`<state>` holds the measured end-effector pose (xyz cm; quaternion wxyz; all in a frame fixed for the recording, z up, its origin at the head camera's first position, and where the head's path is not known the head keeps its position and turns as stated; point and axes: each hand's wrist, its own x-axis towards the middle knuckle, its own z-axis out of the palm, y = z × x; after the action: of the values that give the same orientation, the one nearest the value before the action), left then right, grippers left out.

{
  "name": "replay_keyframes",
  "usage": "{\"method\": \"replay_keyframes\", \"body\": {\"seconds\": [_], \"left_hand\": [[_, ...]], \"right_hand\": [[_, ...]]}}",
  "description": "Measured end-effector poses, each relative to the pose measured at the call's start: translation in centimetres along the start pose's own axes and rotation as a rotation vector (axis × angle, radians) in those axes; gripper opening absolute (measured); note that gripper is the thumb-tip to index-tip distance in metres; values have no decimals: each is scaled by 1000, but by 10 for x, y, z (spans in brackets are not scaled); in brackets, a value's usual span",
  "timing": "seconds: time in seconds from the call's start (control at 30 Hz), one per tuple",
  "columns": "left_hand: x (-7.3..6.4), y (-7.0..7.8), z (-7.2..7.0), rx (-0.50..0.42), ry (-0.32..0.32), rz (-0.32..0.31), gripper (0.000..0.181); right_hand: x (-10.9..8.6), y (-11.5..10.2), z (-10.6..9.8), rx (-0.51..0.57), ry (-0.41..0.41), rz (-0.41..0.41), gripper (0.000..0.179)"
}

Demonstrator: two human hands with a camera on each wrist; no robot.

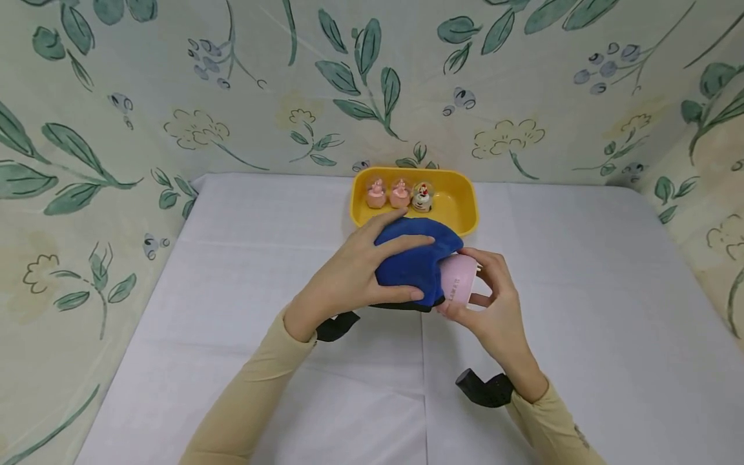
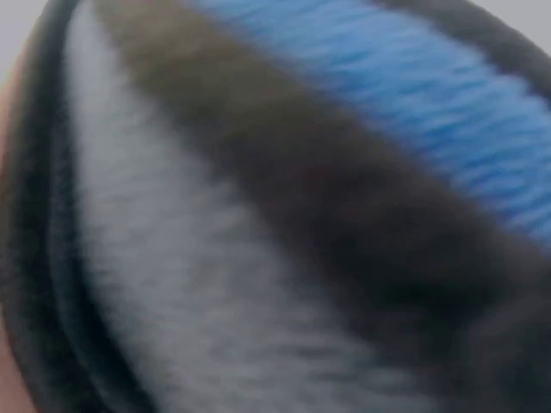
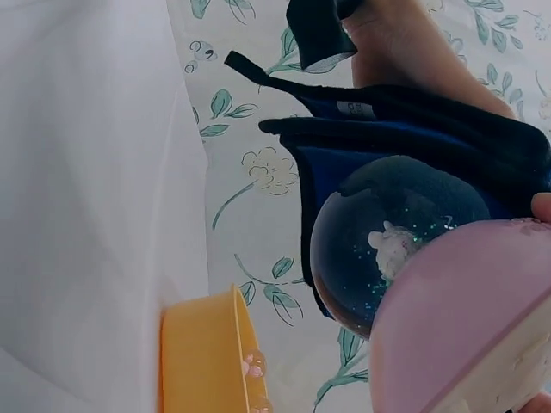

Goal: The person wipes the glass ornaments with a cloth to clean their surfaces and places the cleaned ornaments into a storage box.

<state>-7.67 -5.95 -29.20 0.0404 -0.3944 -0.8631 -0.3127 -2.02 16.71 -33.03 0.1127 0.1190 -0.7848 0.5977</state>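
A snow globe point(image 3: 400, 232) shows a clear dome with glitter and a small white figure inside, above a pink base. By that pink base point(image 1: 457, 279) my right hand point(image 1: 494, 303) grips it, tilted in front of my chest. My left hand point(image 1: 354, 265) holds a blue plush cloth piece point(image 1: 407, 258) with black trim, thumb on the near side and fingers spread over the far side. The cloth covers the dome in the head view. In the right wrist view the cloth's dark edges and a loop stand behind the dome. Blurred grey, black and blue pile point(image 2: 224, 258) fills the left wrist view.
Just beyond my hands, a yellow tray point(image 1: 453, 206) stands at the back of the white-covered table point(image 1: 261, 226). Inside it are two small pink globes point(image 1: 376, 194) and a white-and-black one point(image 1: 422, 197). Floral fabric point(image 1: 244, 77) rises behind the table.
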Motion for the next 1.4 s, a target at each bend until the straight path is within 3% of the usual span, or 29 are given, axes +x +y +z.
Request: {"method": "replay_keyframes", "body": {"seconds": [0.1,0.17,0.37,0.5,0.6,0.73,0.93,1.07,1.2,1.3,1.4], "left_hand": [[-2,-2,0,-126,-95,-88,72],[-3,-4,1,-191,-119,-110,74],[-3,-9,8,-299,-38,-101,65],[-5,-12,9,-369,28,-128,64],[-6,-12,8,-384,29,-126,67],[-7,-10,6,-319,-10,-73,75],[-9,-7,8,-194,-9,17,82],[-10,-6,11,-118,18,60,82],[-12,-5,14,-90,27,54,80],[-14,-6,15,-116,28,11,79],[-15,-8,14,-167,26,-28,78]], "right_hand": [[1,0,0,-31,9,-39,74],[1,-1,0,-64,16,-72,76],[3,-1,0,-147,4,-170,86],[5,-1,-3,-206,-89,-278,94],[7,0,-8,-245,-127,-363,91],[11,2,-12,-244,-94,-402,88],[11,0,-13,-148,-63,-299,87],[9,-6,-10,-85,-51,-102,81],[7,-11,-9,-55,-64,93,67],[5,-11,-10,-95,-117,96,71],[5,-9,-12,-154,-192,-1,87]]}}
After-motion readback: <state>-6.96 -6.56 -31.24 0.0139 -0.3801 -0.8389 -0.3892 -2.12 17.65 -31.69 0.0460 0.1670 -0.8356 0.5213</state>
